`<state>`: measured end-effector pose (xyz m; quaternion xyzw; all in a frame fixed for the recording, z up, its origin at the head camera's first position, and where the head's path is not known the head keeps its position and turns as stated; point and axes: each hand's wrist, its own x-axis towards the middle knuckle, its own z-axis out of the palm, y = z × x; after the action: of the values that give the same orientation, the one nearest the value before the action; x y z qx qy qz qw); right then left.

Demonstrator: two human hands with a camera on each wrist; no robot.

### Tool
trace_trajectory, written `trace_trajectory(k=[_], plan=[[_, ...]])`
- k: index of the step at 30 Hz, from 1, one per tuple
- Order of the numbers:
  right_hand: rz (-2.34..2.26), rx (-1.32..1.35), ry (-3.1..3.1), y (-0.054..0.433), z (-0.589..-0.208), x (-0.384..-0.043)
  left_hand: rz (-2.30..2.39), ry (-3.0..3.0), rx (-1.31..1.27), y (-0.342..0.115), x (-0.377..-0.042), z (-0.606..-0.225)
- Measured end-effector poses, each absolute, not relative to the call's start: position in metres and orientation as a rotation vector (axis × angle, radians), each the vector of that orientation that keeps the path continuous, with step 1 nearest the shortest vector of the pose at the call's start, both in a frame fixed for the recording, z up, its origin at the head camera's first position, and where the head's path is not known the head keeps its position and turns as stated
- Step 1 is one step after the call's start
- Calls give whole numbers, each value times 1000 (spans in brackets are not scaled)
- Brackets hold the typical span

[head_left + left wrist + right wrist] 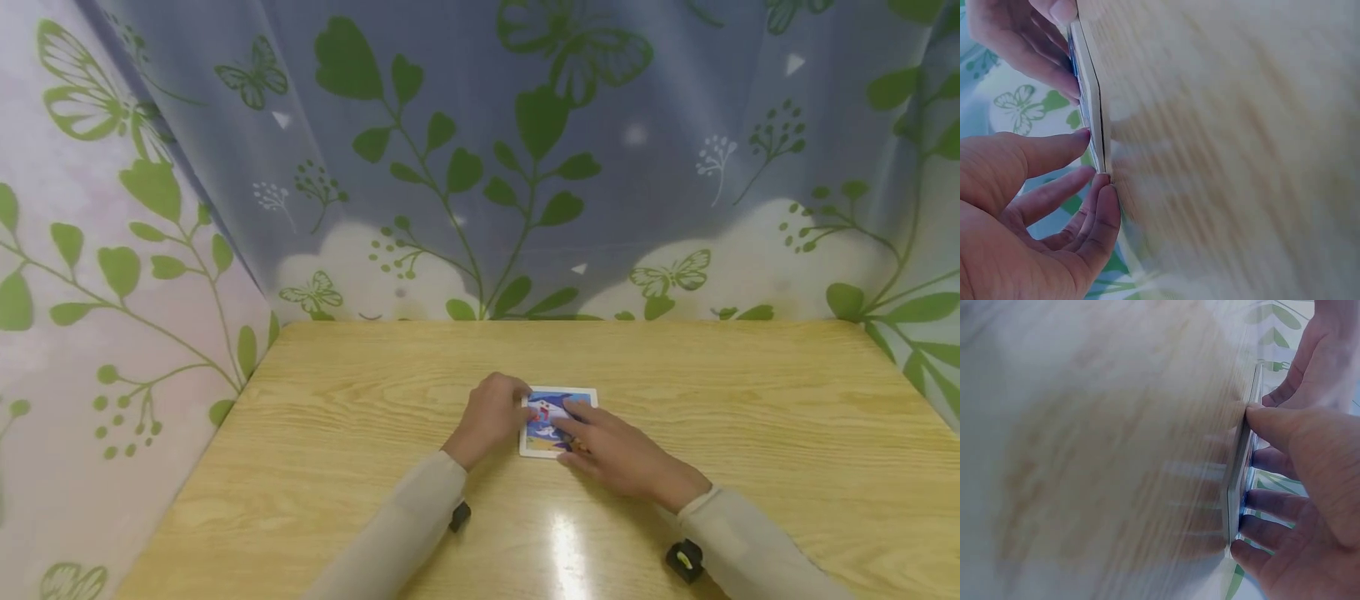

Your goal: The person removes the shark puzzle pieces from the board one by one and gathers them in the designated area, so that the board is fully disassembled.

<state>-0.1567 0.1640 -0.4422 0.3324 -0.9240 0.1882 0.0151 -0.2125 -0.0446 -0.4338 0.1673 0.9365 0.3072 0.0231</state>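
A thin, square picture board [543,432] with a white border and a blue cartoon picture lies on the wooden table. My left hand [487,417] pinches its left side. In the left wrist view, the thumb [1079,139] lies on the picture face while other fingertips meet the board's edge. Across the right part of the picture my right hand [622,450] is spread, fingers fairly straight, covering some of it. Its thumb [1269,419] touches the near edge in the right wrist view. A thin dark seam runs along the board's side [1099,112].
The wood-grain table [360,375] extends around the board. A leaf-and-butterfly patterned curtain [465,167] rises behind its back edge, with similar cloth [112,292] on the left. Black devices [684,560] sit at both wrists.
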Motion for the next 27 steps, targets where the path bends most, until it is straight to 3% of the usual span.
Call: trace_trajectory(k=[27], plan=[[570,1026,-2909,162,-438,-155,943,2860,347,-38,-225,-429]])
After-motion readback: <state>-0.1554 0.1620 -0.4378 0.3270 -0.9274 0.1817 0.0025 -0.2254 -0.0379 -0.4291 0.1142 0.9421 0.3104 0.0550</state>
